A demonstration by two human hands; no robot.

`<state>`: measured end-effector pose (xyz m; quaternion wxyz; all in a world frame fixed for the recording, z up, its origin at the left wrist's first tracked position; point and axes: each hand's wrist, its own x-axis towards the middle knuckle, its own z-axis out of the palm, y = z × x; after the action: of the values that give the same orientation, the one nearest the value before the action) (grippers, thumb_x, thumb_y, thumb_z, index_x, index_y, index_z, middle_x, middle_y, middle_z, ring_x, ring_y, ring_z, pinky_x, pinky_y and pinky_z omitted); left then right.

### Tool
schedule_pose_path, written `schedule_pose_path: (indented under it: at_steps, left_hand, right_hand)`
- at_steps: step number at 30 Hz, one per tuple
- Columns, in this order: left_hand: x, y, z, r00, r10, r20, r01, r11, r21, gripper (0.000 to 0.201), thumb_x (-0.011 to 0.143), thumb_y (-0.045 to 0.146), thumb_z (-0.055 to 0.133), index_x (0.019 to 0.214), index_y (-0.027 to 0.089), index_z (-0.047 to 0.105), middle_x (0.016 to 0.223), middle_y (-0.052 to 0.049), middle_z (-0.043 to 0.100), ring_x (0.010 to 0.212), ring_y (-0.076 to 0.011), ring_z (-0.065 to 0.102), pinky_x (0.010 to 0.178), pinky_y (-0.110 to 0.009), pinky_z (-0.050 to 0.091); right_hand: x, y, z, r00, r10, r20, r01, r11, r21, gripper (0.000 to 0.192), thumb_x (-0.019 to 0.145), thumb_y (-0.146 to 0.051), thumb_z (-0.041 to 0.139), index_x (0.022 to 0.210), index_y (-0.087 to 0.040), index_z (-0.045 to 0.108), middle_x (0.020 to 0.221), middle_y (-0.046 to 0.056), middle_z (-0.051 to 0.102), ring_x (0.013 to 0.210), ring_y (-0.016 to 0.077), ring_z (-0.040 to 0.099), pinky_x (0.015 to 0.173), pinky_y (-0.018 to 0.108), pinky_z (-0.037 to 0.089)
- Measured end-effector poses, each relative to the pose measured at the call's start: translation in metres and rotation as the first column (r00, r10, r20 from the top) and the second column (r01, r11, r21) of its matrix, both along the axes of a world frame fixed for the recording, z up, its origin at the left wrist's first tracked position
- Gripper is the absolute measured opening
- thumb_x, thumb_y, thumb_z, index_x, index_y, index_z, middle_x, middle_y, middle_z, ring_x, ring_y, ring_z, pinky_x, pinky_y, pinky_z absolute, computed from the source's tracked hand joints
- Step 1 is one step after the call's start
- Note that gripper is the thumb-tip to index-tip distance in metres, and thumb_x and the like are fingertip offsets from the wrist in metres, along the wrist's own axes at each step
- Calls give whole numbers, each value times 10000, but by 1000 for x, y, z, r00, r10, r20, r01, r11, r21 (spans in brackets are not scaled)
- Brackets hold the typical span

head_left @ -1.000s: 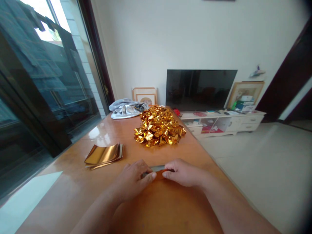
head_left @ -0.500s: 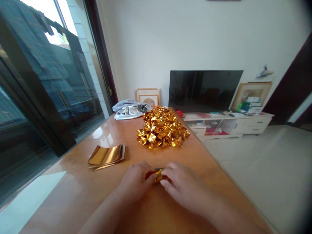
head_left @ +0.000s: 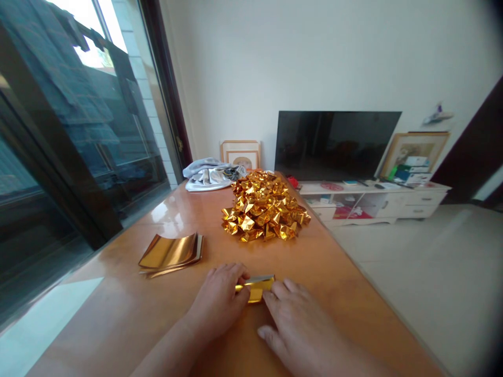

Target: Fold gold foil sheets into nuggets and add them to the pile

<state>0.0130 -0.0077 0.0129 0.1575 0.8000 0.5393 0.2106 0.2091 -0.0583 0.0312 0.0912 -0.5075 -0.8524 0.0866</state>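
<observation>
Gold foil, one small folded piece [head_left: 256,288], lies flat on the orange-brown worktop [head_left: 118,314], just in front of the person.

Head view: left hand [head_left: 220,301] rests knuckles up, its fingertips [head_left: 240,280] pressing down on the piece's left end, apparently to pin it to the surface. Right hand [head_left: 301,327] lies flat and spread, its fingers touching the piece's right edge, as if to flatten a crease. Neither grip pinches the piece; both press it.

A stack of flat gold sheets [head_left: 170,252] sits to the left, within reach. A heap of folded gold pieces [head_left: 265,207] lies further back, mid-worktop. Grey cloth [head_left: 208,175] sits at the far end, a television [head_left: 336,144] beyond.
</observation>
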Motion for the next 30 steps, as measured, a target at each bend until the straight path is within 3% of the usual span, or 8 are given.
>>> schedule_pose_path:
  at_steps: [6, 13, 30]
  left_hand:
    - [1, -1, 3, 999, -5, -33, 5, 1000, -2, 54, 866, 221, 541, 860, 219, 595, 879, -15, 659, 878, -204, 569, 756, -305, 349]
    - [1, -2, 10, 997, -40, -70, 39, 999, -15, 140, 916, 255, 500, 846, 220, 617, 894, -27, 661, 905, -213, 566, 770, -319, 341]
    - [-1, -9, 22, 984, -82, -158, 84, 996, 7, 255, 937, 287, 471, 911, 261, 723, 939, -63, 627, 937, -237, 537, 791, -356, 365]
  right_hand:
    - [-1, 0, -1, 1000, -10, 14, 11, 1000, -14, 428, 857, -460, 642, 1163, -167, 696, 1151, 130, 646, 1092, 323, 542, 956, 462, 425]
    - [1, 1, -8, 999, -17, 33, 17, 1000, 10, 529, 856, -493, 617, 1280, -177, 647, 1247, 161, 634, 1133, 366, 535, 956, 523, 417]
    - [1, 1, -7, 998, -27, 57, 26, 999, 19, 568, 866, -502, 602, 1306, -145, 637, 1306, 197, 617, 1150, 378, 533, 970, 538, 390]
